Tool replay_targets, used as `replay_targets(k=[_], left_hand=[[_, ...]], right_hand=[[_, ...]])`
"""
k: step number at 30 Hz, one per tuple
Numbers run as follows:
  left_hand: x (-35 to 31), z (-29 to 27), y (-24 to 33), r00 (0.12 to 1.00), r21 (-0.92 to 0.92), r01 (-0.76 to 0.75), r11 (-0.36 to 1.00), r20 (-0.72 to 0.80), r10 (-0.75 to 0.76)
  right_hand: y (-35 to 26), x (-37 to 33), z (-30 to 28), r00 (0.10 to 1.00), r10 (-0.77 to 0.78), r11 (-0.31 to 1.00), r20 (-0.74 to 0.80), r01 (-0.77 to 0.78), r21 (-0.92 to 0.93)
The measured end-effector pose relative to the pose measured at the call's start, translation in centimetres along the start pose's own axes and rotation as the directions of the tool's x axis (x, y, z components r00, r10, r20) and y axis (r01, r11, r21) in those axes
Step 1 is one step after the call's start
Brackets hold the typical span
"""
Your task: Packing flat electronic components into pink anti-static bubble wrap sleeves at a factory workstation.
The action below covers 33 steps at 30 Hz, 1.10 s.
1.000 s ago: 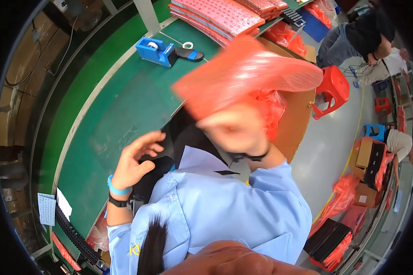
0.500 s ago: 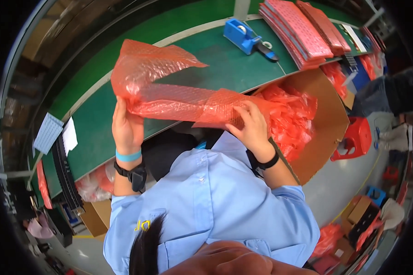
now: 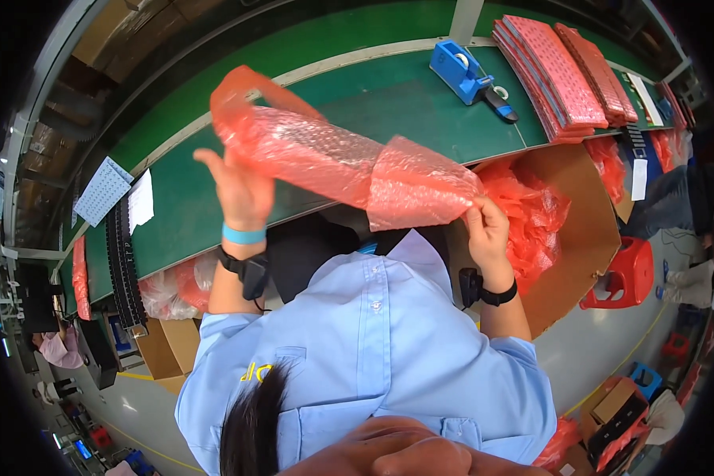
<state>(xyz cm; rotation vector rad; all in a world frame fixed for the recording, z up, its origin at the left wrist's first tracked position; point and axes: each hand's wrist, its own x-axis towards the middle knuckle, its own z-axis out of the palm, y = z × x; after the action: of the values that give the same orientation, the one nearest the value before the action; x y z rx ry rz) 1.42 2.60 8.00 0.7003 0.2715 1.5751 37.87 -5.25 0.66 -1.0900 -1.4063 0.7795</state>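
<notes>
A long piece of red bubble wrap (image 3: 309, 159) hangs above the bench edge, slanting down from left to right. A greyish long shape shows through its middle; what it is I cannot make out. Its left end is loose and blurred, and a wide flap (image 3: 420, 186) folds over its right part. My right hand (image 3: 488, 234) pinches the lower right corner of the wrap. Against the left end rests my left hand (image 3: 246, 194), thumb stretched away; its other fingers are partly hidden by the wrap.
A cardboard box (image 3: 591, 214) full of crumpled red wrap stands at my right. On the green bench (image 3: 404, 103) are a blue tape dispenser (image 3: 456, 70), a blue-and-black cutter (image 3: 498, 103), stacked pink wrapped packs (image 3: 551, 75) and, leftward, paper sheets (image 3: 103, 190). A red stool (image 3: 627, 274) stands beyond the box.
My right hand has moved from the middle of the wrap to its right corner. The wrap now slants down rightward, and its left end has swung. My left thumb has spread away.
</notes>
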Motion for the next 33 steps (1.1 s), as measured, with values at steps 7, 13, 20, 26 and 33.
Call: replay_targets(k=[7, 13, 20, 26, 33], left_hand=[[-3.6, 1.0, -9.7, 0.968, 0.798, 0.165, 0.579, -0.018, -0.251], [-2.3, 1.3, -9.5, 0.966, 0.679, 0.229, 0.697, -0.072, -0.247], [-2.2, 5.0, -11.7, 0.821, 0.273, 0.386, 0.881, 0.335, -0.463], [-2.7, 6.5, -17.6, 0.775, 0.767, -0.034, 0.641, 0.425, -0.468], [-1.1, 6.6, -15.2, 0.753, 0.752, 0.135, 0.646, 0.346, -0.560]], right_hand=[[-5.4, 2.6, 1.2, 0.937, -0.139, 0.990, 0.319, 0.134, 0.038], [-8.0, 4.5, -4.8, 0.913, -0.407, 0.815, 0.024, 0.374, -0.442], [-9.9, 4.5, -7.9, 0.997, -0.071, 0.979, -0.036, 0.063, -0.195], [-12.3, 4.6, -3.7, 0.948, 0.080, 0.940, 0.309, -0.175, 0.293], [-14.1, 4.1, -7.7, 0.999, -0.045, 0.975, -0.006, 0.046, 0.218]])
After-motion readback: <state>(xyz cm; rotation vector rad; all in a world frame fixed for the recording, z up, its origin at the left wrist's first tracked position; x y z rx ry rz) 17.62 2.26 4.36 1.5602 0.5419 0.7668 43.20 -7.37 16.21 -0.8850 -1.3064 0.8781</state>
